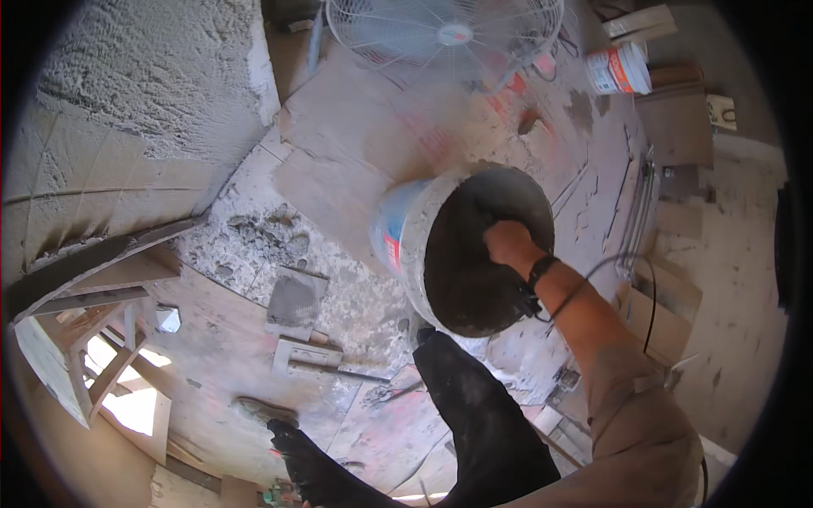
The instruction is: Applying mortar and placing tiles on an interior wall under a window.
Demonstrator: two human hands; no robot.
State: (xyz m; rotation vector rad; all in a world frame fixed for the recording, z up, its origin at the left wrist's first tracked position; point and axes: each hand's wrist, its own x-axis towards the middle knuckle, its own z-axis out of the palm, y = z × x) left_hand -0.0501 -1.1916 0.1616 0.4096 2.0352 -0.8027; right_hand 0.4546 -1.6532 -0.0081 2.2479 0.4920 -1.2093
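Note:
A large white bucket (408, 237) with a blue and red label is tilted on its side over the dusty floor, its mouth turned toward me. Its dark inside wall (500, 292) looks coated with dried grey residue. My right hand (511, 243) reaches into the mouth, curled like a fist. The fingertips fade into the shadow, so whatever they grip, if anything, is hidden. A dark band circles that wrist, and a thin black cable passes by the forearm. My left hand does not show.
A round fan (453, 34) stands beyond the bucket. Flat trowel-like tools (309, 356) lie on the floor near my feet. A plastered wall (152, 76) rises at left, above a wooden frame (102, 339). Another bucket (618, 69) and long pipes (645, 212) lie right.

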